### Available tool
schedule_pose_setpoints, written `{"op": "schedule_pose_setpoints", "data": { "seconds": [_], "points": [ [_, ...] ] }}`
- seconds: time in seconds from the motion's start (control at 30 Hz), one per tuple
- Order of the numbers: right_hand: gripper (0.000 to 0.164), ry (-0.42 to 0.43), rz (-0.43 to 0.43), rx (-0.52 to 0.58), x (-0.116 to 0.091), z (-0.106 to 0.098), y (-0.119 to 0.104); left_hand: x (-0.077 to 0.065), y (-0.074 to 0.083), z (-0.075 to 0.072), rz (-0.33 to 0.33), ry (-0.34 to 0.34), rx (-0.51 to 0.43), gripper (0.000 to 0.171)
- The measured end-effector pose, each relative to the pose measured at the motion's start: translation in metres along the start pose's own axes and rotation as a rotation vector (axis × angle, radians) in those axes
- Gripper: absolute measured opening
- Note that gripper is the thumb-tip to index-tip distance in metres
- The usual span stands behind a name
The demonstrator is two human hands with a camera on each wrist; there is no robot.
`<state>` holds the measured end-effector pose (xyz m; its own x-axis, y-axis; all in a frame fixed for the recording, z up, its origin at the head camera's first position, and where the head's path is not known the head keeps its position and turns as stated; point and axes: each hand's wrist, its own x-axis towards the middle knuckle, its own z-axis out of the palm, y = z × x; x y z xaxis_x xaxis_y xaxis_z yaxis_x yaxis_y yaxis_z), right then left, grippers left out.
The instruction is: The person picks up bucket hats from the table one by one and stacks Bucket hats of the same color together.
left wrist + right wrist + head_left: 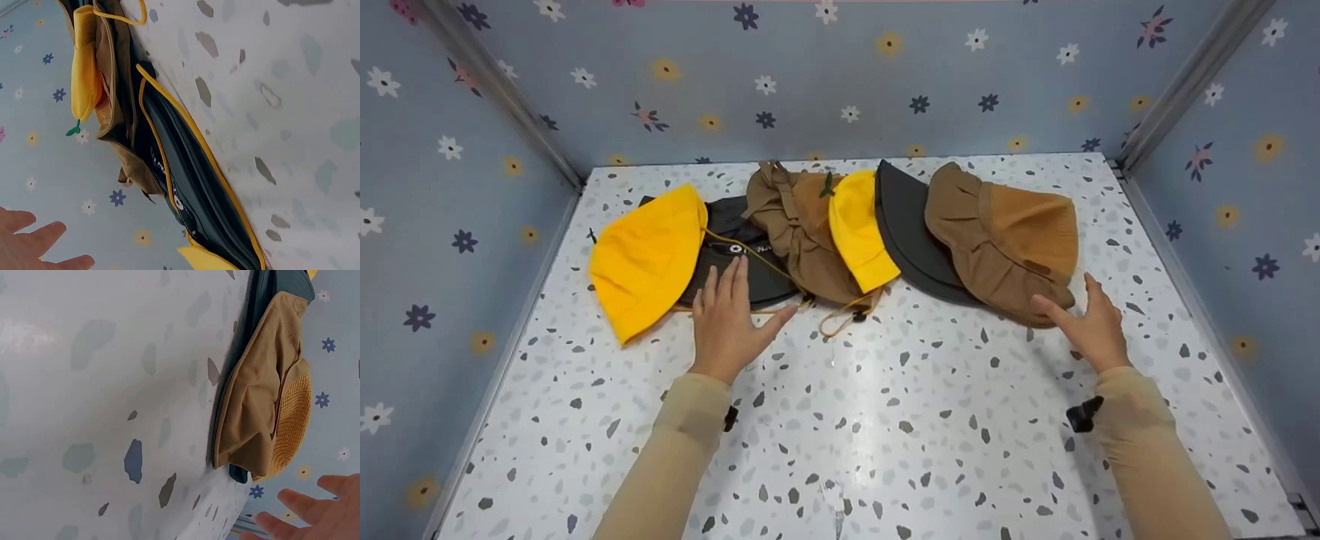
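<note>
Several overlapping hats lie in a row across the table. At the left end is a yellow bucket hat (649,259) with a yellow cord, partly over a black hat (739,281) with white lettering. My left hand (727,322), fingers spread and holding nothing, overlaps the black hat's front edge in the head view. In the middle, a brown hat (802,236) lies under a smaller yellow hat (859,225) with a green stem. A black brim (919,232) runs beneath the brown hat with a tan crown (1031,225). My right hand (1091,326), fingers apart, is at that hat's right edge.
The hats rest toward the back of a white speckled table (870,435). Blue flower-patterned panels (840,82) enclose the back and both sides. A yellow cord loop with a dark toggle (859,316) lies in front of the middle hats.
</note>
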<state>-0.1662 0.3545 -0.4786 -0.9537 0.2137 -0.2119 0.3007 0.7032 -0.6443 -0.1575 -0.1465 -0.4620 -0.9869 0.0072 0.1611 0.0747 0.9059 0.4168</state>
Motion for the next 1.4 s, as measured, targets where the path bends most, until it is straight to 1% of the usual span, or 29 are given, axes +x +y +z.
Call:
{"op": "schedule_pose_setpoints", "data": {
  "seconds": [0.07, 0.17, 0.27, 0.37, 0.5, 0.6, 0.7, 0.8, 0.87, 1.03, 1.2, 1.4],
  "points": [
    [0.116, -0.016, 0.029, 0.041, 0.002, 0.000, 0.002, -0.001, 0.002, 0.004, 0.014, 0.001, -0.049, 0.104],
    [0.118, -0.031, 0.064, 0.081, 0.005, 0.002, 0.006, -0.004, 0.006, 0.010, 0.027, -0.031, -0.109, 0.103],
    [0.119, -0.045, 0.090, 0.110, 0.008, 0.005, 0.009, -0.006, 0.010, 0.017, 0.035, -0.057, -0.147, 0.101],
    [0.120, -0.076, 0.124, 0.169, 0.010, 0.007, 0.011, -0.008, 0.011, 0.022, 0.030, -0.066, -0.175, 0.100],
    [0.118, -0.124, 0.192, 0.266, 0.011, 0.010, 0.013, -0.010, 0.013, 0.025, 0.009, -0.082, -0.214, 0.099],
    [0.117, -0.132, 0.237, 0.323, 0.013, 0.011, 0.014, -0.011, 0.014, 0.025, -0.004, -0.090, -0.247, 0.098],
    [0.115, -0.121, 0.261, 0.392, 0.016, 0.012, 0.012, -0.010, 0.016, 0.025, -0.011, -0.090, -0.280, 0.097],
    [0.113, -0.106, 0.274, 0.459, 0.018, 0.015, 0.010, -0.009, 0.018, 0.026, -0.016, -0.091, -0.304, 0.098],
    [0.112, -0.106, 0.277, 0.485, 0.019, 0.017, 0.009, -0.009, 0.019, 0.027, -0.022, -0.095, -0.316, 0.098],
    [0.110, -0.115, 0.286, 0.524, 0.020, 0.019, 0.007, -0.009, 0.021, 0.028, -0.034, -0.106, -0.362, 0.098],
    [0.106, -0.090, 0.289, 0.566, 0.021, 0.023, 0.005, -0.009, 0.024, 0.030, -0.051, -0.123, -0.408, 0.096],
    [0.099, -0.095, 0.284, 0.709, 0.021, 0.026, -0.003, -0.011, 0.027, 0.034, -0.029, -0.109, -0.423, 0.093]
  ]
}}
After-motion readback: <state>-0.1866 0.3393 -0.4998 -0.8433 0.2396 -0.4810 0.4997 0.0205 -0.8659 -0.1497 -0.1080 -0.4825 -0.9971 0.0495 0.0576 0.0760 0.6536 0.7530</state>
